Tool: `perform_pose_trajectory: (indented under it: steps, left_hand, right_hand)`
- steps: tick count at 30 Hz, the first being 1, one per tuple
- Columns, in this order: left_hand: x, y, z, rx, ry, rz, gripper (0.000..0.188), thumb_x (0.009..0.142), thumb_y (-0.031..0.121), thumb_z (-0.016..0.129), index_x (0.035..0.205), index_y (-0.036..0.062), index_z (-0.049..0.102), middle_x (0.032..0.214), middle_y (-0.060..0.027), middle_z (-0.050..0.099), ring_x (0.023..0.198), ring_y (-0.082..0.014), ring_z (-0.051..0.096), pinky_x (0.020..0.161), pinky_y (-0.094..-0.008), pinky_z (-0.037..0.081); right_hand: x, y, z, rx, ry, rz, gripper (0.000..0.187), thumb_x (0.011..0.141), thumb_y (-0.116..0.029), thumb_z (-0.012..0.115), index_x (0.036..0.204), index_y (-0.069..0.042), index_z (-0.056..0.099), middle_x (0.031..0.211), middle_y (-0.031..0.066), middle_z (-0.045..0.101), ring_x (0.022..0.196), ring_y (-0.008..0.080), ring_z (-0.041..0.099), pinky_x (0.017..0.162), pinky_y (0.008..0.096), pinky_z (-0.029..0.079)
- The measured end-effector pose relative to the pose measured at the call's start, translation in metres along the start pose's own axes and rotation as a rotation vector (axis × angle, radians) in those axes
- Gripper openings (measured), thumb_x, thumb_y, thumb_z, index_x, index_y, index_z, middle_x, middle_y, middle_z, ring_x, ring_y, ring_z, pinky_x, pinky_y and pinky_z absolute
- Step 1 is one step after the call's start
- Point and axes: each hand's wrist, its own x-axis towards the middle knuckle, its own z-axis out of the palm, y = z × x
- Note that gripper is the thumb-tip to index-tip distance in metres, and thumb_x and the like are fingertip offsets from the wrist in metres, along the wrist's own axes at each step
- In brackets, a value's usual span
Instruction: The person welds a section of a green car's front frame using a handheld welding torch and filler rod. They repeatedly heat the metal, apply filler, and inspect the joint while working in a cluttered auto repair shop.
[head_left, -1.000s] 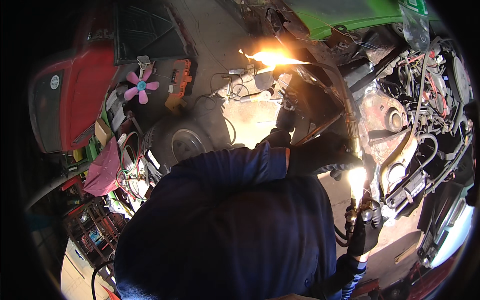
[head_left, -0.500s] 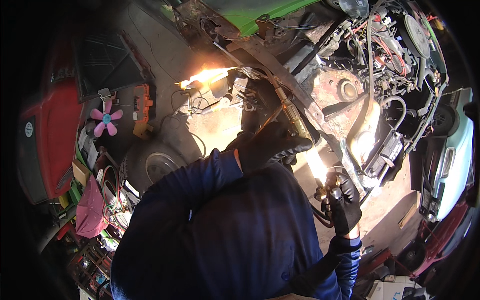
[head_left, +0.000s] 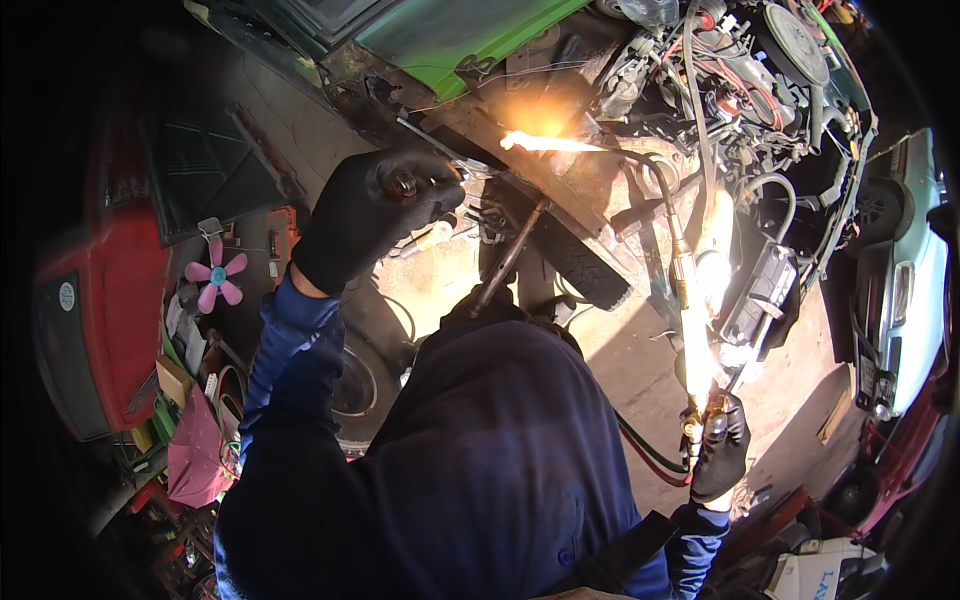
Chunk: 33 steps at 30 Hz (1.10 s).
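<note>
Moved off the torch at right, the left hand is left of centre, finger grip unclear, while the right hand clasps the torch, already lit, flame near the rusty beam, no finished work showing.

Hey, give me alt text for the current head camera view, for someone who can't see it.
A gloved right hand grips a brass-coloured torch with a bright flame at its tip, near a car's exposed engine bay. The gloved left hand is left of the flame, fingers curled. Farther left is a pink-bladed fan.
</note>
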Motion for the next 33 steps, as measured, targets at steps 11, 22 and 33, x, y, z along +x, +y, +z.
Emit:
perform_pose_trajectory:
  steps: [11,22,33]
  left_hand:
    - [0.169,0.001,0.088,0.408,0.230,0.549,0.046,0.097,0.038,0.078,0.128,0.0041,0.074,0.114,-0.0148,0.078,0.096,-0.0263,0.075,0.089,-0.0394,0.056]
    - [0.374,-0.080,0.115,1.213,0.118,0.192,0.047,0.087,0.035,0.070,0.117,0.0002,0.079,0.123,-0.0282,0.074,0.112,-0.0456,0.074,0.096,-0.0503,0.058]
    - [0.312,-0.030,0.116,1.300,0.112,0.212,0.047,0.094,0.040,0.061,0.127,0.0081,0.072,0.128,-0.0251,0.073,0.117,-0.0452,0.072,0.098,-0.0529,0.056]
  right_hand:
    - [-0.047,0.033,-0.039,-0.001,0.153,0.000,0.063,0.102,-0.064,0.067,0.129,-0.007,0.065,0.082,0.0025,0.069,0.059,0.0064,0.054,0.052,0.0225,0.041]
    - [-0.104,0.068,-0.062,0.148,0.348,0.047,0.054,0.106,-0.056,0.065,0.128,-0.007,0.064,0.085,0.0016,0.067,0.060,0.0051,0.053,0.052,0.0209,0.039]
    - [-0.121,0.089,-0.083,0.273,0.514,0.020,0.061,0.103,-0.058,0.069,0.129,-0.003,0.063,0.087,0.0054,0.068,0.063,0.0074,0.056,0.052,0.0213,0.041]
